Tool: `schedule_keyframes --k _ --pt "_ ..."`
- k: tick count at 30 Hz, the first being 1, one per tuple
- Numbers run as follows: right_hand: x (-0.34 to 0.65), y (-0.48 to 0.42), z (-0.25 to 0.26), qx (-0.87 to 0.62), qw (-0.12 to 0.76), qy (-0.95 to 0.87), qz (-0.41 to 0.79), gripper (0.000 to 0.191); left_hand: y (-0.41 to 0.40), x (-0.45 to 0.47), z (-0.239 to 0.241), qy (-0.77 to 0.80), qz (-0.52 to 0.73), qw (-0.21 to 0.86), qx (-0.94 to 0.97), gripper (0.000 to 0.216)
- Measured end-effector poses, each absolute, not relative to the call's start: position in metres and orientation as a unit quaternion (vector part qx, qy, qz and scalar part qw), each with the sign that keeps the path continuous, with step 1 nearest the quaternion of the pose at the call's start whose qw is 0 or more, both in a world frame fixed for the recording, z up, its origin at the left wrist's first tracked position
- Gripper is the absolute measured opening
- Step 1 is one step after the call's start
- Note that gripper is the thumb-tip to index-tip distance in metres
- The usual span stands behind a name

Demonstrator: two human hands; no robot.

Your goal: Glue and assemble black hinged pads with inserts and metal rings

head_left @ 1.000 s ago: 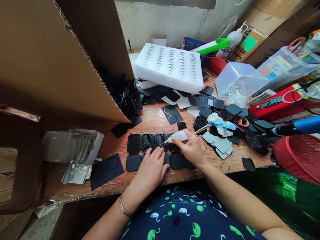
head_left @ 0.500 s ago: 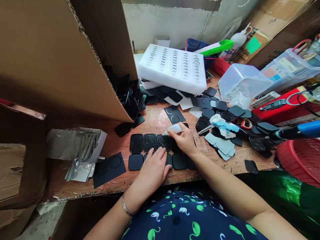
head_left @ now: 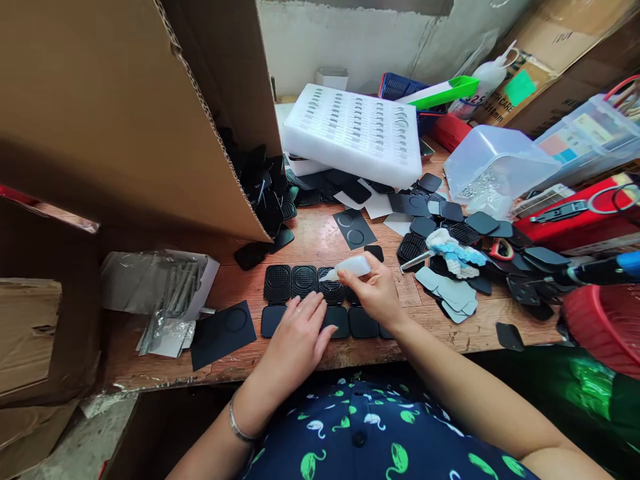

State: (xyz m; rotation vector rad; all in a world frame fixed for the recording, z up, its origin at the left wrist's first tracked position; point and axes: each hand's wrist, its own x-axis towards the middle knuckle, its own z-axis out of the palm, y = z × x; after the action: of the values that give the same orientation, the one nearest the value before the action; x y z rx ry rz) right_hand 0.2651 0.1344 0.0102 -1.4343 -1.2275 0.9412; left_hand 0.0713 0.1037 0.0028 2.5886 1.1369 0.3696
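My right hand [head_left: 376, 292] grips a small white squeeze bottle [head_left: 356, 266], its narrow nozzle pointing left over the third black ridged case half [head_left: 330, 285] in a row. Left of that lie two more ridged halves, one of them this ridged half [head_left: 277, 283], each with round grooves and joined to a smooth black square lid [head_left: 273, 322] in front. My left hand [head_left: 300, 331] lies flat with fingers stretched out across the lids, its fingertips near the second and third halves. It covers part of the lid row. More cases on the right are partly hidden behind my right hand.
A white foam tray [head_left: 350, 137] with rows of slim curved pieces stands at the back. Loose black pieces and grey sheets [head_left: 445, 293] lie to the right. A large cardboard box [head_left: 110, 120] rises at left, near bagged screws [head_left: 173, 293] and a black sheet [head_left: 223, 337].
The bottle has lifted slightly and its nozzle has drawn back a little from the third case half. My left hand has slid left along the lids. The view has shifted slightly.
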Motion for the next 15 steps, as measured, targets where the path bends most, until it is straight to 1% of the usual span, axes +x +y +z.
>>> schedule_keyframes --k 5,15 --pt "0.243 0.133 0.003 -0.576 0.464 -0.544 0.396 0.029 0.106 0.054 -0.003 0.426 0.110 0.095 0.893 0.037" --pt "0.236 0.134 0.005 -0.579 0.425 -0.609 0.338 0.018 0.108 0.053 -0.005 0.432 0.092 0.116 0.890 0.037"
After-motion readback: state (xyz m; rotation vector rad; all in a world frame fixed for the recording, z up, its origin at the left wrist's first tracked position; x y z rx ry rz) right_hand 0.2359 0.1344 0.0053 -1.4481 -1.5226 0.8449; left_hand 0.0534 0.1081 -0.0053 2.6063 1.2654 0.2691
